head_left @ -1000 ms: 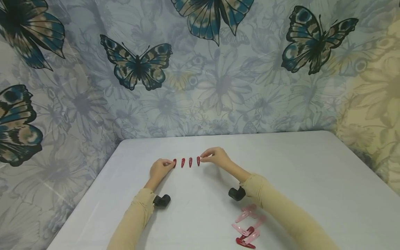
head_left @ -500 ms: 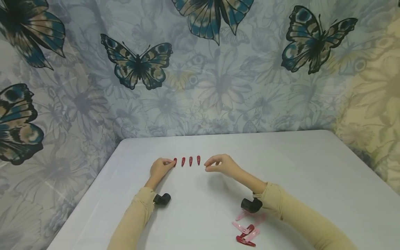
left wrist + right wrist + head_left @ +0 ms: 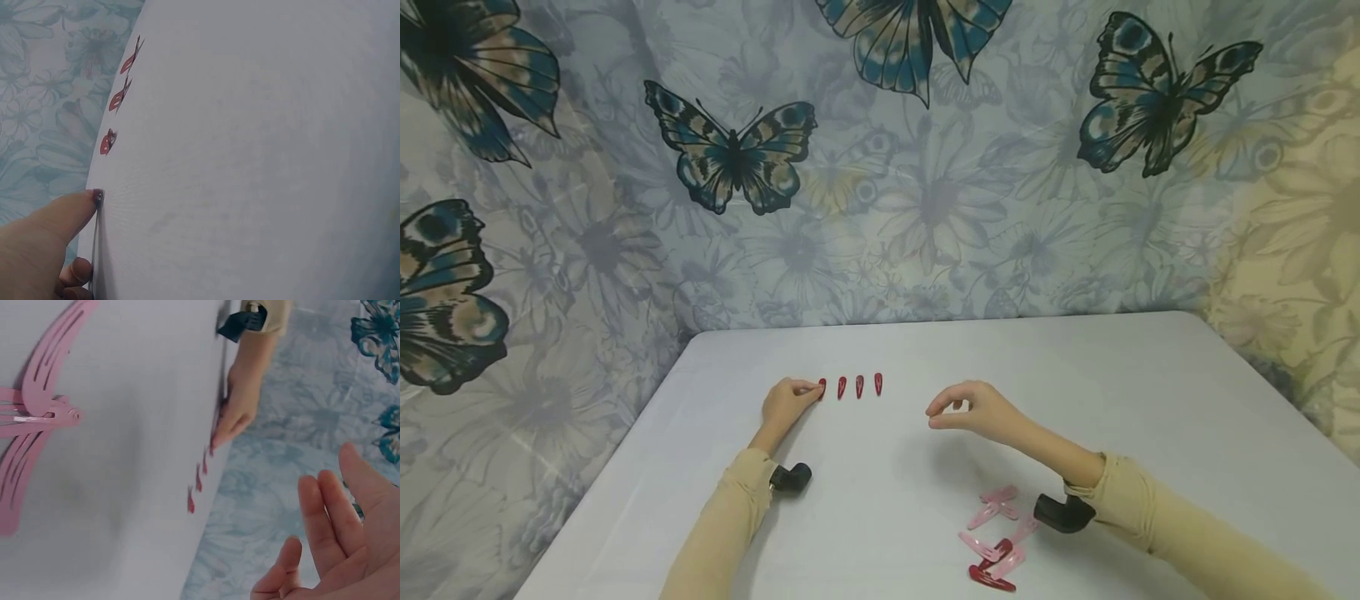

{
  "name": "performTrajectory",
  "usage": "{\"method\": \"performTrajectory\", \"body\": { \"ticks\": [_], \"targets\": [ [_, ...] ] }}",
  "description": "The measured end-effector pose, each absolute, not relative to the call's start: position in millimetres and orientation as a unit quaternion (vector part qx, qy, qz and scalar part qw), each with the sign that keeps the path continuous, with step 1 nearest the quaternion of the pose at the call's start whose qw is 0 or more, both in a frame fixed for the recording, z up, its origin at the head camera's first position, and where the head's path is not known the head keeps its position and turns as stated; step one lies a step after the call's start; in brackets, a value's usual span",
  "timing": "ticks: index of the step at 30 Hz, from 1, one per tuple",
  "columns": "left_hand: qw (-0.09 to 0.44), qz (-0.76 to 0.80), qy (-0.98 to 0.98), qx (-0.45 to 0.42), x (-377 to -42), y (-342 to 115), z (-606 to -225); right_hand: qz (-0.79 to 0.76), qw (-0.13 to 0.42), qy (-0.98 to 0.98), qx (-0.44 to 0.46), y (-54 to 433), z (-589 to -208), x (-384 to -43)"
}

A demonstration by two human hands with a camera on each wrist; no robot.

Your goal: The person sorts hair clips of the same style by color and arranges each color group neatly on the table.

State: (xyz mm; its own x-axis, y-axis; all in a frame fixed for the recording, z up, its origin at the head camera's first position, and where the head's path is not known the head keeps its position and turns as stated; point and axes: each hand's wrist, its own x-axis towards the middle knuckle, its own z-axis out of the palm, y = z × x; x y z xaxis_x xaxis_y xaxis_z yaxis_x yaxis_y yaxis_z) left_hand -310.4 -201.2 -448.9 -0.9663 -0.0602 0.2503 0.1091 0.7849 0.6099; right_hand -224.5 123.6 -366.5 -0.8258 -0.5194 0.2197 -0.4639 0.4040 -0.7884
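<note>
In the head view a short row of red snap hair clips (image 3: 860,387) lies upright at the table's far side. My left hand (image 3: 786,406) pinches the leftmost red hair clip (image 3: 822,388) at the row's end; in the left wrist view a fingertip sits right at that clip (image 3: 98,197). My right hand (image 3: 977,411) hovers to the right of the row, thumb and fingers apart, with nothing between them. Closer to me lies a loose pile of pink hair clips (image 3: 979,547) and red ones (image 3: 992,578), below the right hand.
A white table (image 3: 865,500) bears everything. Behind it hangs a butterfly-print backdrop (image 3: 925,250), which meets the table's far edge. Black wrist cameras (image 3: 792,478) stick out from both sleeves, the right one (image 3: 1064,513) close beside the pile.
My right hand has left the rightmost red clip in the row and moved right and toward me, its fingers parting. The left hand stays at the leftmost clip.
</note>
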Motion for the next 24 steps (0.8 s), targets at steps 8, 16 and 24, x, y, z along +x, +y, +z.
{"method": "performTrajectory", "body": {
  "ticks": [8,16,24],
  "targets": [
    [0.128,-0.322,-0.938,-0.002,-308,-203,-447,-0.439,0.022,0.844,-0.308,138,-358,-205],
    [0.126,-0.329,-0.936,-0.003,-307,-204,-446,-0.438,0.013,0.84,-0.32,147,-361,-187],
    [0.131,-0.327,-0.936,-0.005,-308,-200,-447,-0.42,0.013,0.839,-0.346,159,-369,-180]
  ]
}}
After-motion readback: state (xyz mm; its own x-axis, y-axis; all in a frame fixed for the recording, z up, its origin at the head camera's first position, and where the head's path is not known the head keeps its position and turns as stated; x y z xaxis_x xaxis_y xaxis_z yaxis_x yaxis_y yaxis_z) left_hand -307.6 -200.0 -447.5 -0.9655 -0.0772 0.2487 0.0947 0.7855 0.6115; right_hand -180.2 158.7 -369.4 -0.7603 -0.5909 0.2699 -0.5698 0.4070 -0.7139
